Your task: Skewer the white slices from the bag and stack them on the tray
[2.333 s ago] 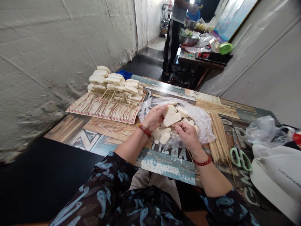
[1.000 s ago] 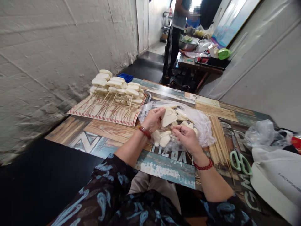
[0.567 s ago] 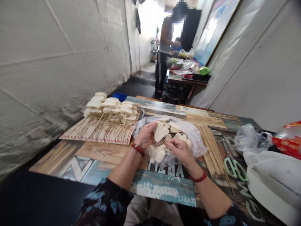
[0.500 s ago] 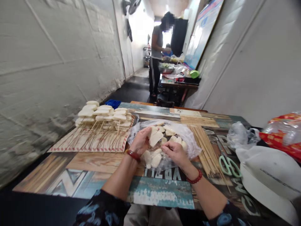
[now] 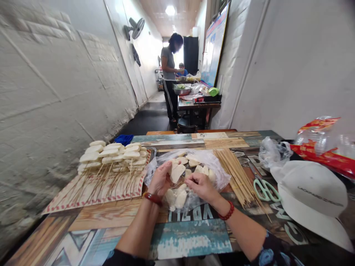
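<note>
My left hand [image 5: 158, 181] is closed around the edge of a pale, flat slice [image 5: 176, 173] of food, held tilted above a clear plastic bag [image 5: 223, 179]. My right hand [image 5: 202, 187] faces it with thumb and fingers pinched together; whatever is between them is too small to make out. Several more pale slices [image 5: 181, 198] lie in and on the opened bag, around both hands. Left of the bag, skewered slices [image 5: 109, 152] are stacked with their sticks pointing toward me on a paper-lined tray [image 5: 62, 201]. To the right lies a bundle of bamboo skewers [image 5: 235, 179].
Scissors with green handles [image 5: 266, 190] lie right of the skewers, beside a white cap [image 5: 313, 192]. Crumpled plastic [image 5: 273, 152] and red packaging [image 5: 321, 157] are behind the cap. A blue cloth [image 5: 124, 139] sits behind the tray. Farther off, a person [image 5: 168, 70] stands at another table [image 5: 198, 105].
The view has tilted up and turned slightly, so the table sits lower in it. My hands stay over the bag, the left one still holding the slice.
</note>
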The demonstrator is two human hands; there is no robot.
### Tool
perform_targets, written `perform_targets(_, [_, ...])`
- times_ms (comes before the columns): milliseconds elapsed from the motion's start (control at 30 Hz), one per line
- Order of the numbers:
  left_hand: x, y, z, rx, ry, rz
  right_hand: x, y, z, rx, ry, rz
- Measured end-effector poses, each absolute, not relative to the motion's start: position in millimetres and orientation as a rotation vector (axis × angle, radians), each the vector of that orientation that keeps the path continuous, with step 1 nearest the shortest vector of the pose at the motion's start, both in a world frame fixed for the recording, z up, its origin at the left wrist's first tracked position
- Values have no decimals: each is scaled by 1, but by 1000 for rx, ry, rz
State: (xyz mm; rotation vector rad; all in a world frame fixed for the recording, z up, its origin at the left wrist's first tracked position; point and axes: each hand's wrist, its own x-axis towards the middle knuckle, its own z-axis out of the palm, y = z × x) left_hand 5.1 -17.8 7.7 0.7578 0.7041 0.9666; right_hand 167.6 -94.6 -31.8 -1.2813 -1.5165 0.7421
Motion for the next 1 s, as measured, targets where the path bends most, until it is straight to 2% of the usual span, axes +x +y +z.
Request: perform_targets(1000, [6,-16,-1,773,648,908,169,-95,-33,-1342,-1454,859])
